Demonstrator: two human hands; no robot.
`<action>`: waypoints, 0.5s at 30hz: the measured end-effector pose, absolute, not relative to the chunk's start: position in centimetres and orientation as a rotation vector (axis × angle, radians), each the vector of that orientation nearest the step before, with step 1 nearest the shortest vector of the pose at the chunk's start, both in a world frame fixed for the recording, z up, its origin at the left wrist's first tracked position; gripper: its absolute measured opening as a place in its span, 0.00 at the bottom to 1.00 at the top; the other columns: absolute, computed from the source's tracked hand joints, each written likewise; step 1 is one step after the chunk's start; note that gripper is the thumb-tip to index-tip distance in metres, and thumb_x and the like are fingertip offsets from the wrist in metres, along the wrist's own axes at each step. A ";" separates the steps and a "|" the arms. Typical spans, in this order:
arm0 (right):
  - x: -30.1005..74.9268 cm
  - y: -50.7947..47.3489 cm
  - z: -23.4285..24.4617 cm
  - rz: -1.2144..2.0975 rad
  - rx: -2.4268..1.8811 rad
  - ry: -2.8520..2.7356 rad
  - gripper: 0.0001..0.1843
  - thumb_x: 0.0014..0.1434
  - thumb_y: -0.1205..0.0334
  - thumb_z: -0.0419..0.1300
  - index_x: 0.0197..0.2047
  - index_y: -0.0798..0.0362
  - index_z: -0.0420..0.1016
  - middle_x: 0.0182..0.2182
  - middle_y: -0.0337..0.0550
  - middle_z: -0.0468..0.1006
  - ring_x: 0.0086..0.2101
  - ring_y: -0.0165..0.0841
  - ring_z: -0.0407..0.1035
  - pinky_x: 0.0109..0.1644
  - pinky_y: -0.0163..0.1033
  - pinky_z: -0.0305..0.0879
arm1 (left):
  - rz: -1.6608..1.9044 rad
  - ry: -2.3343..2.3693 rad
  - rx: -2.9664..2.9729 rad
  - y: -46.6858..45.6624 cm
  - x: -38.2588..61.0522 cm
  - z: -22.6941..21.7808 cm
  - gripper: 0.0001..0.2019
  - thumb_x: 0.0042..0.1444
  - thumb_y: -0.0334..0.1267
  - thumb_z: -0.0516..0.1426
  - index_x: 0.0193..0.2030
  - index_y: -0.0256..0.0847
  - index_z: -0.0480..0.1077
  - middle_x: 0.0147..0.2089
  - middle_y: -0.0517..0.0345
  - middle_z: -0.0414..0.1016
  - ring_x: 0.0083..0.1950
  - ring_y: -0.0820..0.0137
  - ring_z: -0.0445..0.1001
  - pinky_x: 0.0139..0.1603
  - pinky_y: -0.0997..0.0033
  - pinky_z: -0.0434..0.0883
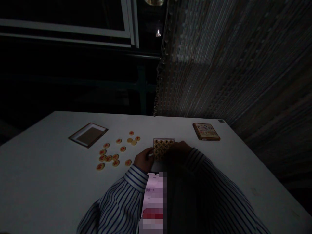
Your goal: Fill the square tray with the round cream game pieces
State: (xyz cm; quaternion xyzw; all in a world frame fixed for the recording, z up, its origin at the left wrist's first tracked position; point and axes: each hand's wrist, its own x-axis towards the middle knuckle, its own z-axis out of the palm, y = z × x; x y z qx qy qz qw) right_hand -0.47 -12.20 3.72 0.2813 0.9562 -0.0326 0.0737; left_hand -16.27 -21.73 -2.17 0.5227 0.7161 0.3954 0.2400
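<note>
A small clear-edged box (163,138) stands near the middle of the white table, with rows of dark-marked Chinese chess pieces (161,146) inside. My left hand (144,160) grips the box's left edge, its thumb and fingers bent around the side. Over the right part of the box lies my right hand (180,148), deep in shadow; its fingertips are hidden, and whether they pinch a piece does not show. To the left, several red-marked Chinese chess pieces (115,157) are scattered on the table, a couple showing blank faces (134,142).
An open, shallow box lid (89,135) rests at the back left of the white table (58,182). A flat printed box (206,132) sits at the back right. Behind hangs a string curtain (195,81). A lit phone-like screen (153,195) shows below the hands, partly blurred out.
</note>
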 end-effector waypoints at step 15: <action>-0.2 -12.1 3.1 -0.082 0.759 2.929 0.13 0.48 0.51 0.52 0.36 0.43 0.72 0.36 0.40 0.74 0.35 0.35 0.68 0.30 0.35 0.61 | 1.074 1.933 1.412 -21.7 -16.2 -2.0 0.15 0.44 0.33 0.52 0.42 0.37 0.67 0.39 0.53 0.73 0.41 0.69 0.71 0.41 0.71 0.68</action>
